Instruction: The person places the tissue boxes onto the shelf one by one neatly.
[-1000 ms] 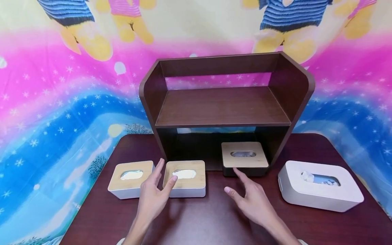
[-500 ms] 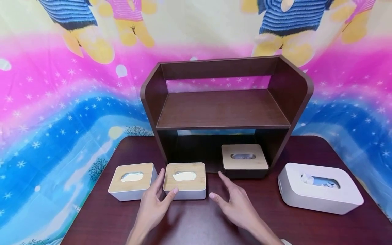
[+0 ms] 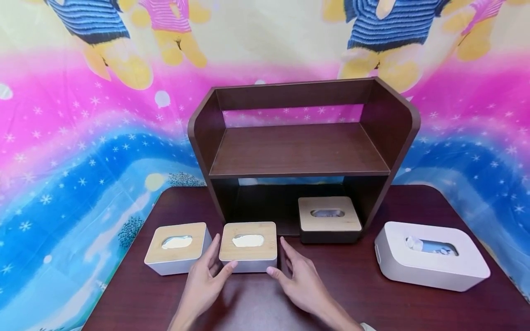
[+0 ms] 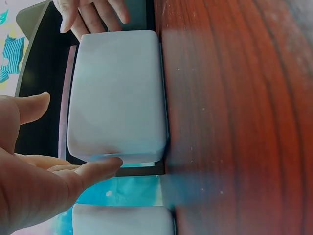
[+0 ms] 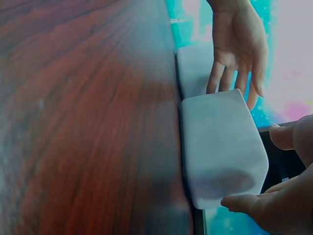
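A white tissue box with a light wooden lid sits on the table in front of the shelf, white tissue showing in its oval slot. My left hand stands along its left side, fingers extended and thumb by the front corner. On the opposite side, my right hand is held the same way, fingertips right at the box wall. In the left wrist view, the white front of the tissue box lies between both hands. The right wrist view has my right fingertips overlapping the box's near edge.
A matching wood-topped tissue box stands at left, just beyond my left hand. A black, wood-topped box sits in the lower right of the dark brown shelf. A larger white tissue box is at far right on the table.
My right hand has moved left, from in front of the black box to the middle tissue box's right side. My left hand has shifted slightly closer to that box's left side.
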Demonstrator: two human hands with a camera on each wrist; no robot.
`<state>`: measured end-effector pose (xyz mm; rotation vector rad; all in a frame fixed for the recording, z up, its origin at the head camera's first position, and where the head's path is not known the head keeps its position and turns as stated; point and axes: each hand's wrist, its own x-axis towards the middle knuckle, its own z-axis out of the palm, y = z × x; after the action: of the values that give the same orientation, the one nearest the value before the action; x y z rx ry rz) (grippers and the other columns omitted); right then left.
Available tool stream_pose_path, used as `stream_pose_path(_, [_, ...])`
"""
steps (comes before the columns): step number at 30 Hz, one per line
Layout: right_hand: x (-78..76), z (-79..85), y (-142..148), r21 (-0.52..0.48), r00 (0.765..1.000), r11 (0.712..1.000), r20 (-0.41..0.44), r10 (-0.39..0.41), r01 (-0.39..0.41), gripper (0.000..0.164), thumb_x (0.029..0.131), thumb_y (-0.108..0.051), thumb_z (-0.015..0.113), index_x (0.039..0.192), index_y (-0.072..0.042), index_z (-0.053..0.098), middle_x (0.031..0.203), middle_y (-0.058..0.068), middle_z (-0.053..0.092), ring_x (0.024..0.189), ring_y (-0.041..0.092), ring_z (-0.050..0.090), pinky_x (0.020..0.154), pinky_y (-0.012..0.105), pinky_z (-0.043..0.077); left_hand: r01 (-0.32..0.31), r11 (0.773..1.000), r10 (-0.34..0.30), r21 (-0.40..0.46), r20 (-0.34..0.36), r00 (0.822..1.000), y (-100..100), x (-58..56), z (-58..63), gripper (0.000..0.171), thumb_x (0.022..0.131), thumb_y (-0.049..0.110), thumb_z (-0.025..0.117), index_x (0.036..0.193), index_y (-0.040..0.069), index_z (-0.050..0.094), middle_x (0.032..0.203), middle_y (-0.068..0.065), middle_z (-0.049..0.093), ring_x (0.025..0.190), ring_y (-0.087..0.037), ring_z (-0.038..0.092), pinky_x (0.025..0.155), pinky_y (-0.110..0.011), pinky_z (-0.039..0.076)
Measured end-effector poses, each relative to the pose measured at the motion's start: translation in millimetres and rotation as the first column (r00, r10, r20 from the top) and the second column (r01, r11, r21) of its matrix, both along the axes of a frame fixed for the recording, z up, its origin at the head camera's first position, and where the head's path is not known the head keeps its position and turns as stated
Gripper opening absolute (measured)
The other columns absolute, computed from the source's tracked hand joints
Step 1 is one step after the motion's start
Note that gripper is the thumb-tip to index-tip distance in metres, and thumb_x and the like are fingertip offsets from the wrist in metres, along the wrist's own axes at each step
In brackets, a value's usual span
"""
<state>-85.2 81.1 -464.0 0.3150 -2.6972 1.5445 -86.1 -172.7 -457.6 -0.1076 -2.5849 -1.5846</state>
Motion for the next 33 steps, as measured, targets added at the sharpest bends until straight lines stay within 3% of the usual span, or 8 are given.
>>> stream_pose_path(8, [-2.2,-6.2,-7.8,-0.02,0.999,1.0,-0.036,0.005,-0.005,0.08,0.101,-0.029,0.077,0.163,0.005,0.039,0.164,0.03,0.044,0.133,0.045,0.064,0.104,0.041,0.059,0.018,0.997,-0.019,0.069,0.024,1.0,-1.6,1.9,-2.4,0.084,0.099,0.021,0.08,0.165,-0.003,0.034,0.17,-0.025,0.036,0.151,-0.041,0.045,0.109,-0.045,0.054])
stream_pose_path(12, [-2.4,-7.2,-11.3,-0.023,0.997,1.0,-0.077,-0.006,0.004,0.074,0.102,-0.024,0.075,0.16,0.008,0.041,0.162,0.032,0.046,0.131,0.044,0.065,0.103,0.041,0.059,0.008,0.999,-0.009,0.042,0.032,0.999,-2.1,2.2,-2.2,0.08,0.1,0.018,0.078,0.164,-0.006,0.036,0.167,-0.027,0.04,0.147,-0.041,0.051,0.109,-0.045,0.054])
stream_pose_path(19, [-1.4,-7.2,-17.3,0.066,0.991,0.996,-0.124,-0.059,0.068,0.067,0.104,-0.024,0.072,0.159,0.004,0.047,0.155,0.025,0.057,0.136,0.034,0.063,0.113,0.054,0.052,-0.027,1.0,0.028,-0.012,0.05,0.998,-2.5,0.8,-3.6,0.064,0.102,0.008,0.073,0.158,-0.007,0.046,0.156,-0.03,0.053,0.136,-0.043,0.062,0.105,-0.043,0.057])
stream_pose_path(30, [-2.6,-6.8,-21.1,0.077,0.989,0.992,-0.12,-0.09,0.1,0.062,0.105,-0.022,0.07,0.156,0.005,0.05,0.151,0.026,0.059,0.137,0.038,0.063,0.112,0.054,0.053,-0.046,0.999,0.047,-0.02,0.034,0.998,-0.8,1.0,-4.6,0.055,0.102,0.005,0.071,0.154,-0.005,0.053,0.154,-0.024,0.057,0.137,-0.04,0.062,0.106,-0.044,0.056])
stream_pose_path(32, [-2.0,-5.7,-20.0,0.076,0.989,0.992,-0.114,-0.094,0.103,0.062,0.104,-0.022,0.071,0.156,0.005,0.05,0.152,0.026,0.058,0.131,0.031,0.067,0.112,0.054,0.053,-0.048,0.998,0.049,-0.03,0.037,0.998,0.3,0.7,-4.2,0.055,0.102,0.005,0.071,0.153,-0.005,0.054,0.155,-0.023,0.057,0.137,-0.039,0.062,0.105,-0.044,0.057])
stream_pose_path(33, [-1.7,-4.9,-19.2,0.074,0.99,0.992,-0.106,-0.096,0.104,0.062,0.104,-0.022,0.071,0.156,0.005,0.05,0.152,0.026,0.058,0.12,0.026,0.072,0.111,0.053,0.054,-0.051,0.998,0.053,-0.036,0.04,0.998,0.9,0.4,-4.0,0.055,0.102,0.005,0.072,0.153,-0.005,0.054,0.155,-0.023,0.057,0.136,-0.039,0.063,0.105,-0.044,0.057])
